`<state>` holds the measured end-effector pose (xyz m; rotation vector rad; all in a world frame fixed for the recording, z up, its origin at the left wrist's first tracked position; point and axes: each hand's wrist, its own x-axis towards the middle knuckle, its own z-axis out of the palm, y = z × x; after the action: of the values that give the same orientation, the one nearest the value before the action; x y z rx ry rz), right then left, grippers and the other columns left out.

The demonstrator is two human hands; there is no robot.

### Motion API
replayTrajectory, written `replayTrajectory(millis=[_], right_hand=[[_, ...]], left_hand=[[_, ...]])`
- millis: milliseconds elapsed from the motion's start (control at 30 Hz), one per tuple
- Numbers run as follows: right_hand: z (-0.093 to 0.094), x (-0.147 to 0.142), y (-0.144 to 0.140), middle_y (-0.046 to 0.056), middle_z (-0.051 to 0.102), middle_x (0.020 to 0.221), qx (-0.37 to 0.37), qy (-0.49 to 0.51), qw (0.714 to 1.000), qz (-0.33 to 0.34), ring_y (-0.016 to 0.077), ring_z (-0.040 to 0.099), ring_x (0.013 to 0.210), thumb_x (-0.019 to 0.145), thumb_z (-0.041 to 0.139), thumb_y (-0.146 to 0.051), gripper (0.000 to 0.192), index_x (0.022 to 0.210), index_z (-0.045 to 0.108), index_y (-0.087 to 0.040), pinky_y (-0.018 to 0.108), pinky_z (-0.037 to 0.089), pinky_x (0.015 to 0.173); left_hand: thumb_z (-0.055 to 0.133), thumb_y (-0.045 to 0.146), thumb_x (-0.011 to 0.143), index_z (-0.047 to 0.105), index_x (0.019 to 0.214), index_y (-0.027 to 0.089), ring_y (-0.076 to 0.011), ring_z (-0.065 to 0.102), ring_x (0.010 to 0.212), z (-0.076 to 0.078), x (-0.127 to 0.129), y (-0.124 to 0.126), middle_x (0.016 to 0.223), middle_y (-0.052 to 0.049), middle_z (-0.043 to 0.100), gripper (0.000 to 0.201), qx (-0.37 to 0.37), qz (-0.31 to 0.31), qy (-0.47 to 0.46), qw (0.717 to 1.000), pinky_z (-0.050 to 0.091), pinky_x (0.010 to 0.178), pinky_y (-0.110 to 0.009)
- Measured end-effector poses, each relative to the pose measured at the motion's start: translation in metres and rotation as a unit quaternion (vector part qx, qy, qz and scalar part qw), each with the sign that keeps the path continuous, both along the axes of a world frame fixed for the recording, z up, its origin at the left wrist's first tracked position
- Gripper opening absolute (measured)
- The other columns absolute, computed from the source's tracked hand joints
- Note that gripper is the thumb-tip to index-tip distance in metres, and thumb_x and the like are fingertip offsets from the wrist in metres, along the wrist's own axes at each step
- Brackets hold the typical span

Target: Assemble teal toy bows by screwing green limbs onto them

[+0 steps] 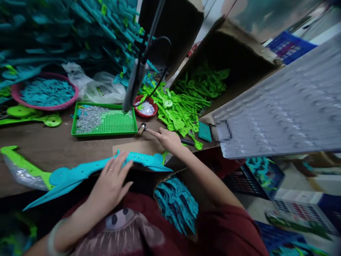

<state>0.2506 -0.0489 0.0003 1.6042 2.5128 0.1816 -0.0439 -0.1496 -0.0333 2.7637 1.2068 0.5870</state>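
Left hand [112,181] lies flat, fingers spread, on the teal plastic blade [87,170]: light, stiff, slippery-looking; grip mid-length. Right hand [167,138], at one o'clock, pinches a small hammer [141,128].

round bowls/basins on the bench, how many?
2. A pink basin of teal parts sits at far left; a small red bowl sits right of the green tray. Others may be hidden behind the piles.
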Motion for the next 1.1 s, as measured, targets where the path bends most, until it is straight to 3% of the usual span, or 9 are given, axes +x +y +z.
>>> replayTrajectory(millis=[100, 167, 233, 300, 467, 633, 833, 967, 1100], right_hand=[[-0.008, -0.009, 0.041, 0.012, 0.064, 0.094, -0.021, 0.003, 0.998, 0.065, 0.0209, 0.057, 0.079, 0.094, 0.036, -0.007, 0.056, 0.145, 0.046, -0.027, 0.032, 0.045, 0.07], [-0.009, -0.009, 0.056, 0.014, 0.065, 0.104, -0.019, 0.027, 0.996, 0.079, 0.0243, 0.057, 0.094, 0.095, 0.036, -0.007, 0.052, 0.143, 0.049, -0.022, 0.038, 0.047, 0.081], [-0.003, -0.009, 0.054, 0.017, 0.061, 0.119, -0.004, 0.048, 0.996, 0.076, 0.0273, 0.054, 0.107, 0.096, 0.037, -0.012, 0.045, 0.138, 0.051, -0.017, 0.045, 0.046, 0.092], [0.009, -0.012, 0.032, 0.019, 0.058, 0.125, -0.001, 0.089, 0.994, 0.061, 0.0279, 0.053, 0.113, 0.098, 0.042, -0.024, 0.038, 0.133, 0.054, -0.013, 0.046, 0.045, 0.096], [0.031, -0.022, -0.066, 0.011, 0.065, 0.112, -0.193, 0.238, 0.947, 0.099, 0.0229, 0.062, 0.105, 0.088, 0.063, -0.05, 0.05, 0.125, 0.057, -0.017, 0.037, 0.051, 0.091], [0.022, -0.026, -0.122, 0.014, 0.066, 0.103, -0.061, 0.2, 0.977, 0.038, 0.0255, 0.062, 0.099, 0.093, 0.057, -0.042, 0.04, 0.12, 0.057, -0.012, 0.039, 0.052, 0.083], [0.022, -0.037, -0.123, 0.014, 0.066, 0.111, 0.006, 0.26, 0.958, 0.12, 0.0235, 0.058, 0.102, 0.096, 0.052, -0.04, 0.038, 0.122, 0.056, -0.013, 0.037, 0.049, 0.084], [0.019, -0.048, -0.112, 0.011, 0.07, 0.096, 0.051, 0.282, 0.944, 0.162, 0.022, 0.06, 0.093, 0.097, 0.05, -0.035, 0.028, 0.111, 0.063, -0.013, 0.036, 0.048, 0.079], [0.029, -0.043, -0.095, 0.011, 0.07, 0.101, 0.061, 0.337, 0.925, 0.167, 0.0207, 0.062, 0.093, 0.097, 0.052, -0.034, 0.027, 0.111, 0.063, -0.014, 0.035, 0.052, 0.081]], left_hand=[[0.044, 0.042, 0.096, 0.042, 0.142, 0.005, -0.0408, 0.044, 0.133, -0.003, -0.057, 0.012, 0.143, -0.024, 0.048, 0.059, 0.005, 0.054, 0.034, 0.998, 0.042, 0.102, -0.058], [0.042, 0.035, 0.097, 0.05, 0.135, 0.006, -0.0386, 0.059, 0.111, -0.007, -0.08, 0.021, 0.12, -0.022, 0.063, 0.049, 0.007, 0.063, 0.075, 0.995, 0.048, 0.091, -0.055], [0.043, 0.027, 0.095, 0.058, 0.127, 0.008, -0.0336, 0.063, 0.091, -0.007, -0.088, 0.024, 0.102, -0.017, 0.065, 0.04, 0.007, 0.068, 0.103, 0.992, 0.051, 0.078, -0.046], [0.045, 0.023, 0.095, 0.061, 0.121, 0.01, -0.0313, 0.062, 0.086, -0.003, -0.087, 0.019, 0.101, -0.016, 0.064, 0.034, 0.03, 0.08, 0.103, 0.991, 0.05, 0.073, -0.041], [0.055, 0.019, 0.091, 0.055, 0.127, 0.021, -0.0305, 0.063, 0.09, 0.0, -0.088, -0.011, 0.105, -0.014, 0.064, 0.037, 0.148, 0.123, 0.043, 0.98, 0.048, 0.08, -0.043], [0.064, 0.016, 0.081, 0.039, 0.141, 0.038, -0.033, 0.064, 0.093, -0.016, -0.107, -0.023, 0.102, -0.011, 0.064, 0.069, 0.156, 0.131, -0.034, 0.979, 0.05, 0.08, -0.048], [0.067, 0.016, 0.076, 0.038, 0.136, 0.036, -0.0318, 0.066, 0.093, -0.016, -0.122, -0.034, 0.102, -0.01, 0.061, 0.069, 0.191, 0.119, -0.002, 0.974, 0.053, 0.076, -0.045], [0.065, 0.019, 0.078, 0.039, 0.133, 0.035, -0.0328, 0.065, 0.1, -0.003, -0.119, -0.047, 0.108, -0.011, 0.063, 0.062, 0.193, 0.173, 0.012, 0.966, 0.052, 0.083, -0.049], [0.053, 0.026, 0.091, 0.049, 0.133, 0.02, -0.0338, 0.064, 0.103, 0.042, -0.111, -0.043, 0.114, -0.017, 0.067, 0.042, 0.139, 0.172, 0.104, 0.97, 0.049, 0.089, -0.049]])
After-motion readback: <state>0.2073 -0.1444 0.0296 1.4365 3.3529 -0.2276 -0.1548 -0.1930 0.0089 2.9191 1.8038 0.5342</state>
